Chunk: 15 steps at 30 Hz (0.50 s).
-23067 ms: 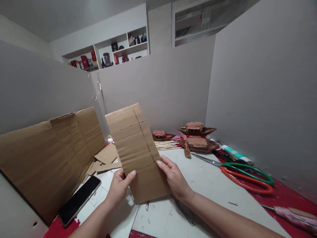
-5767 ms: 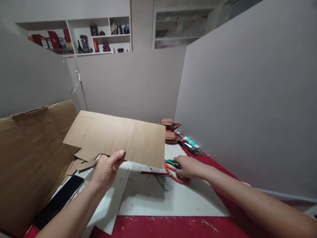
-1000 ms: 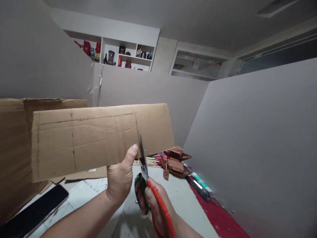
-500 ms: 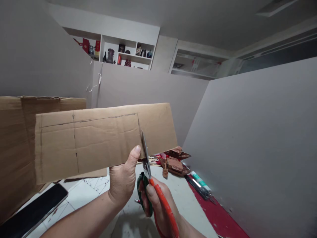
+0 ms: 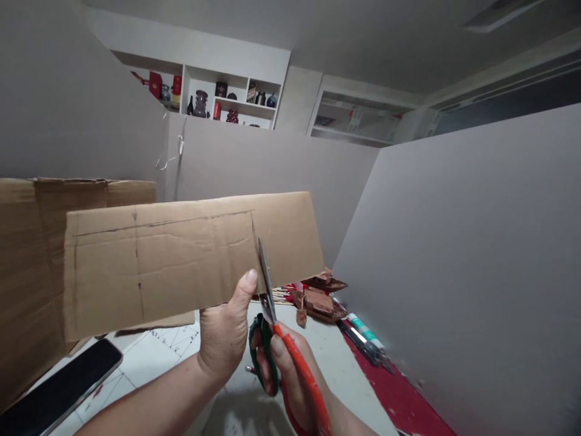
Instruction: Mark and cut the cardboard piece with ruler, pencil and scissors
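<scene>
Head view: my left hand grips the cardboard at its lower edge, above the bench, long axis left-right. Right hand, wrapped round the scissors' handles, is below; front blade crosses that axis, just right of my left thumb.

Dark-lined brown cardboard, tilted, orange-and-green-handled scissors across its lower edge, tips upward.

The left hand and right hand are bare, as are the forearms (the thumbnails look short and rounded).
</scene>
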Tool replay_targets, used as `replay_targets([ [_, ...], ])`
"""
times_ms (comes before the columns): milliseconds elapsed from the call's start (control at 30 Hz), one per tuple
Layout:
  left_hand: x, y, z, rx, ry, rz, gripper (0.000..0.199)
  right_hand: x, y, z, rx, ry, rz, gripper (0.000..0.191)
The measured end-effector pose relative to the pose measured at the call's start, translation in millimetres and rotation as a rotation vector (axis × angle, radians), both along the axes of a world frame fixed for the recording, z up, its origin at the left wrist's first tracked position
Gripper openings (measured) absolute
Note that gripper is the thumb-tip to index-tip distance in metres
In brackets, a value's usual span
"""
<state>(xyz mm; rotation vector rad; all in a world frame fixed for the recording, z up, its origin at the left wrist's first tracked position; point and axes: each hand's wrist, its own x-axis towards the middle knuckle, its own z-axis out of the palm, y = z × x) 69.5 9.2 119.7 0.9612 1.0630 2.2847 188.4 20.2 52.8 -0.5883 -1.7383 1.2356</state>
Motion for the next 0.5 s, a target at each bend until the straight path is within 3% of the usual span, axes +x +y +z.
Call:
replay_targets([
  [167, 4.9, -1.2, -0.7, 0.012, 0.042, 0.000, 0.024, 1.8, -2.6, 4.8, 0.035, -0.016, -0.032, 0.052],
  [500, 3.5, -3.8, -2.9, -0.014, 0.036, -0.006, 0.024, 2.1, -4.1, -4.2, -0.023, 0.006, -0.033, 0.049],
])
